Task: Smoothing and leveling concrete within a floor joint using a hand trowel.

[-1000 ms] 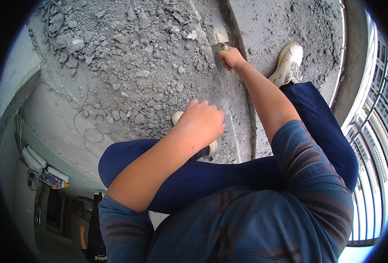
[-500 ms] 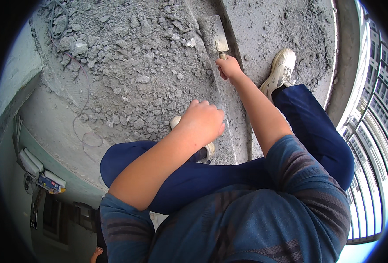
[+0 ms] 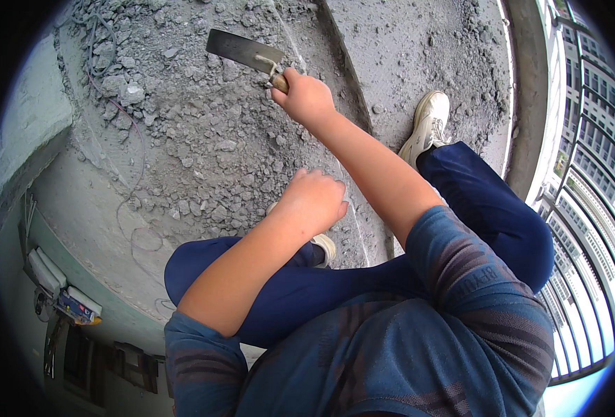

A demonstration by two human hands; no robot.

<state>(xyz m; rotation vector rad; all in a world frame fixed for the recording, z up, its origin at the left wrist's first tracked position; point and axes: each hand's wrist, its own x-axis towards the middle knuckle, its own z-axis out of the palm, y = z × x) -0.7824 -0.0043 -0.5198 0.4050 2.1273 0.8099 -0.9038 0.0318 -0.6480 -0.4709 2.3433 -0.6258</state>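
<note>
My right hand (image 3: 307, 97) is closed around the wooden handle of a trowel (image 3: 245, 51). The trowel's flat grey metal blade points to the far left, tilted on edge above the broken grey rubble (image 3: 206, 167). Closer to me, my left hand (image 3: 314, 200) hangs over the rubble near my left shoe (image 3: 327, 249), its fingers curled into a loose fist. No object shows in that hand, though its palm side faces away from view.
A straight concrete ledge (image 3: 349, 66) runs lengthwise right of the rubble. My right shoe (image 3: 430, 118) rests on the dusty slab beyond it. A thin cable (image 3: 142, 149) loops across the floor at left. Metal railing bars (image 3: 577, 118) stand far right, and a concrete block (image 3: 33, 111) at left.
My right hand has swung the trowel left, from beside the ledge to over the rubble, and its blade has turned from pointing away to pointing left. My left hand has barely moved.
</note>
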